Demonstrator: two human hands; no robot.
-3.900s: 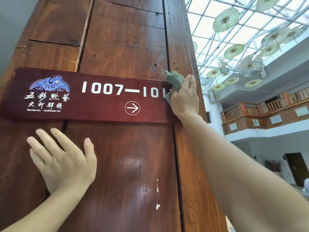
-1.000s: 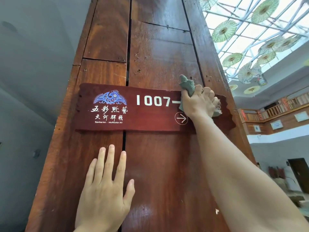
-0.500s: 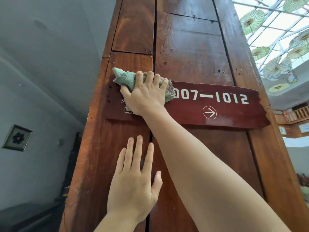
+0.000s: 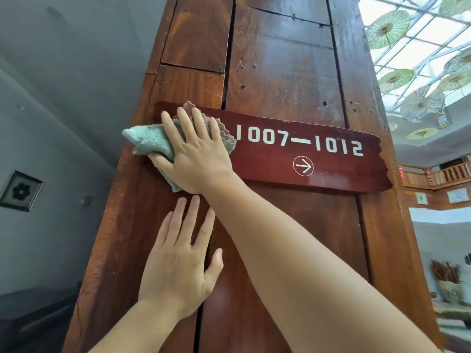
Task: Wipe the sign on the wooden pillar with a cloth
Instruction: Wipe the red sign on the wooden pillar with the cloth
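Observation:
A dark red wooden sign [image 4: 318,159] with white numbers "1007—1012" and an arrow is fixed across the tall wooden pillar [image 4: 280,59]. My right hand [image 4: 196,156] presses a crumpled green cloth [image 4: 150,141] flat against the sign's left end, covering the logo and lettering there. The cloth sticks out past the pillar's left edge. My left hand [image 4: 181,258] lies flat on the pillar just below the sign, fingers spread, holding nothing. My right forearm crosses the pillar from the lower right.
A grey wall with a small framed picture [image 4: 20,191] is to the left. On the right are a glass roof hung with paper umbrellas [image 4: 390,28] and a wooden balcony railing [image 4: 438,174].
Since a second ago my right hand has swept the cloth from the sign's right part to its left end, uncovering the numbers. In the last half second it slid slightly lower. My left hand stayed below the sign.

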